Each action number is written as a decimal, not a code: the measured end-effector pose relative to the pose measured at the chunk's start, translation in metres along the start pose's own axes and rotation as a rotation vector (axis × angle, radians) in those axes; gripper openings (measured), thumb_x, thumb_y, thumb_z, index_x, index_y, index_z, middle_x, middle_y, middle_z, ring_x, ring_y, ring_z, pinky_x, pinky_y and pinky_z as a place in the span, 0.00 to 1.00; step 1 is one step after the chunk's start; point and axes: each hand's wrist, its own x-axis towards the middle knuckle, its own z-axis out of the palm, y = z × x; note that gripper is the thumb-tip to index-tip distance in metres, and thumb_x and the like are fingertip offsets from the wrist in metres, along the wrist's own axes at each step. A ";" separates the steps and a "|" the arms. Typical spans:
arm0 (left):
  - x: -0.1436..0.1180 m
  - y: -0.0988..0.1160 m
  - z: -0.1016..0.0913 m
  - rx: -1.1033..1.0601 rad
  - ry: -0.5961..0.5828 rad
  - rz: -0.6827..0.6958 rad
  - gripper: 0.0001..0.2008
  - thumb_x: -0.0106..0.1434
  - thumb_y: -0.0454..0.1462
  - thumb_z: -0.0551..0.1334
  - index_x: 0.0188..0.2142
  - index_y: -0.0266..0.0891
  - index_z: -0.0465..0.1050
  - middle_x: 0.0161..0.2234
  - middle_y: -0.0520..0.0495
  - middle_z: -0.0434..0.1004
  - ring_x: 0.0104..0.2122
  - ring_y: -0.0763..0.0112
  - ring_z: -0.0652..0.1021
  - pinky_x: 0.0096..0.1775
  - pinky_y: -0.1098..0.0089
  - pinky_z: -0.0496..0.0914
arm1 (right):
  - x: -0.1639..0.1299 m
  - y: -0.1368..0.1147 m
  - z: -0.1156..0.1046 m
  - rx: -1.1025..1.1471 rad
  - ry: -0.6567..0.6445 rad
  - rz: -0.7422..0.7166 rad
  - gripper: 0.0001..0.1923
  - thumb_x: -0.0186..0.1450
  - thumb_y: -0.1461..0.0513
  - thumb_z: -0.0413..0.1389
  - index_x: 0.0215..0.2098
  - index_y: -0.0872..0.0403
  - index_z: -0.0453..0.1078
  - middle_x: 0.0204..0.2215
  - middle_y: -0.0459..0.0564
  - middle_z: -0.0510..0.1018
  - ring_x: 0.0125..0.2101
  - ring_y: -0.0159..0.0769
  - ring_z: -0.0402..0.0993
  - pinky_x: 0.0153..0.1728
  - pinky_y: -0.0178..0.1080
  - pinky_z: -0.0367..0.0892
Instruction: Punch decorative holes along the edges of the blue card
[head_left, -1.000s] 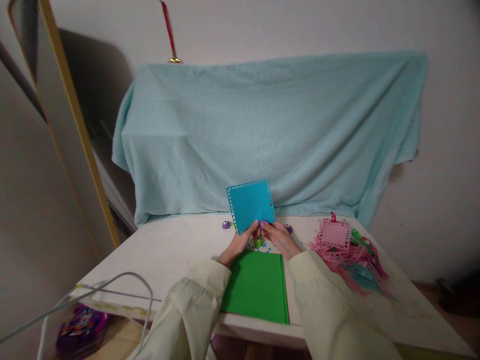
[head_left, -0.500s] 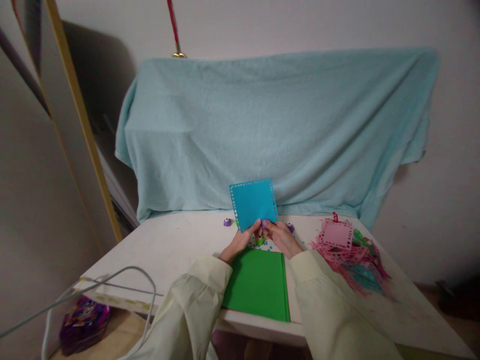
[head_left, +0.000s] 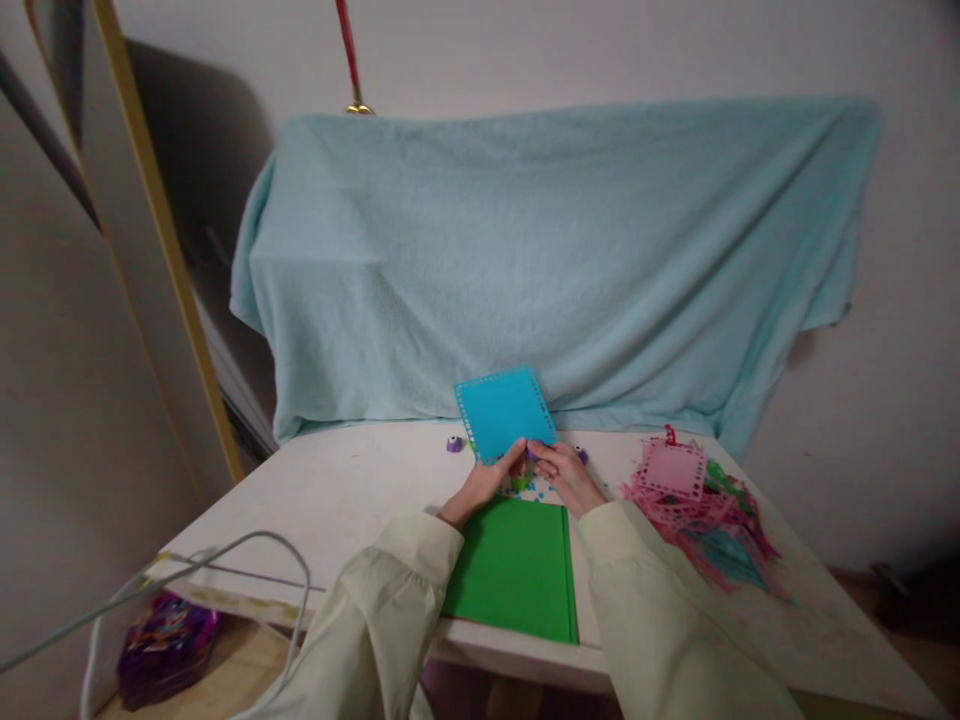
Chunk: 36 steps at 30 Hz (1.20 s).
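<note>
A blue square of paper [head_left: 501, 412] is held tilted above the table, with small holes punched along its left, top and right edges. My left hand [head_left: 491, 482] is closed on its lower edge, thumb on top. At the lower right corner, my right hand [head_left: 566, 472] is closed round a small purple paper punch [head_left: 532, 453], mostly hidden by the fingers. Below the hands a green punch [head_left: 520, 482] shows partly, among blue paper dots [head_left: 536, 494]. Another purple punch [head_left: 454, 444] lies left of the paper, and a third [head_left: 581, 454] beyond my right hand.
A green board or book [head_left: 517, 570] lies at the table's front edge. To the right is a heap of pink, green and blue paper scraps [head_left: 720, 530], topped by a punched pink square [head_left: 673, 469]. A light blue cloth [head_left: 525, 250] hangs behind; a grey cable [head_left: 255, 538] loops at front left.
The blue paper has turned anticlockwise a little, its top edge shifting left and down. My right fingers have moved slightly and cover more of the purple punch.
</note>
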 end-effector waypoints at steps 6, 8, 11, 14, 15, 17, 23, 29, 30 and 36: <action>0.004 -0.001 -0.003 0.083 0.234 0.049 0.21 0.61 0.51 0.58 0.20 0.39 0.66 0.21 0.50 0.70 0.25 0.68 0.70 0.37 0.67 0.65 | 0.001 0.006 -0.001 -0.059 -0.034 0.009 0.16 0.53 0.54 0.65 0.21 0.53 0.65 0.13 0.38 0.60 0.16 0.26 0.52 0.19 0.35 0.45; 0.003 0.002 -0.004 0.114 0.231 0.039 0.23 0.62 0.51 0.57 0.18 0.40 0.64 0.19 0.51 0.68 0.24 0.68 0.70 0.37 0.67 0.65 | 0.003 0.009 -0.001 -0.055 -0.029 0.028 0.16 0.52 0.54 0.66 0.22 0.53 0.66 0.14 0.39 0.62 0.16 0.26 0.54 0.19 0.34 0.47; 0.003 0.006 -0.005 0.124 0.234 0.057 0.23 0.63 0.51 0.55 0.18 0.40 0.64 0.20 0.51 0.68 0.25 0.69 0.71 0.37 0.68 0.65 | 0.003 0.010 0.001 -0.027 -0.025 -0.001 0.15 0.50 0.56 0.68 0.28 0.54 0.70 0.20 0.41 0.70 0.18 0.25 0.58 0.20 0.33 0.51; 0.003 0.006 -0.006 0.121 0.246 0.067 0.23 0.64 0.51 0.54 0.18 0.40 0.63 0.19 0.51 0.68 0.24 0.69 0.71 0.36 0.69 0.64 | 0.000 0.007 0.005 -0.010 -0.052 -0.024 0.16 0.50 0.58 0.68 0.34 0.54 0.72 0.30 0.46 0.75 0.23 0.27 0.64 0.23 0.32 0.56; 0.004 0.006 -0.006 0.120 0.252 0.070 0.23 0.65 0.51 0.54 0.18 0.40 0.63 0.19 0.51 0.67 0.24 0.69 0.71 0.35 0.69 0.64 | -0.001 0.006 0.006 -0.005 -0.061 -0.022 0.17 0.50 0.59 0.68 0.36 0.54 0.73 0.32 0.47 0.76 0.25 0.28 0.65 0.24 0.32 0.57; 0.005 0.004 -0.006 0.116 0.264 0.077 0.24 0.65 0.51 0.53 0.18 0.40 0.62 0.19 0.51 0.67 0.24 0.69 0.71 0.35 0.69 0.64 | -0.002 0.005 0.008 0.003 -0.068 -0.015 0.18 0.49 0.60 0.68 0.38 0.54 0.74 0.34 0.48 0.76 0.28 0.29 0.68 0.26 0.33 0.59; 0.006 0.002 -0.005 0.117 0.287 0.062 0.25 0.64 0.53 0.53 0.18 0.40 0.63 0.19 0.50 0.68 0.24 0.69 0.71 0.33 0.69 0.64 | -0.004 0.004 0.013 0.005 -0.050 -0.020 0.19 0.47 0.60 0.69 0.37 0.53 0.73 0.35 0.48 0.77 0.33 0.34 0.71 0.31 0.35 0.63; 0.007 -0.001 -0.007 0.143 0.303 0.071 0.25 0.66 0.51 0.52 0.19 0.39 0.64 0.19 0.51 0.68 0.23 0.70 0.71 0.33 0.70 0.64 | -0.006 0.004 0.013 -0.013 -0.029 -0.052 0.20 0.49 0.60 0.68 0.39 0.52 0.73 0.36 0.48 0.77 0.36 0.36 0.73 0.34 0.37 0.66; 0.007 -0.002 -0.007 0.145 0.295 0.073 0.24 0.66 0.51 0.52 0.19 0.39 0.65 0.19 0.51 0.68 0.23 0.70 0.71 0.33 0.70 0.64 | -0.006 0.003 0.013 -0.012 -0.022 -0.056 0.20 0.49 0.59 0.68 0.39 0.51 0.73 0.37 0.49 0.77 0.36 0.37 0.73 0.35 0.37 0.66; 0.009 -0.005 -0.007 0.166 0.270 0.082 0.23 0.66 0.50 0.52 0.21 0.39 0.67 0.18 0.52 0.68 0.22 0.70 0.71 0.33 0.70 0.63 | -0.008 -0.002 0.014 -0.022 -0.007 -0.091 0.20 0.50 0.58 0.68 0.39 0.52 0.72 0.37 0.49 0.78 0.37 0.37 0.73 0.39 0.39 0.66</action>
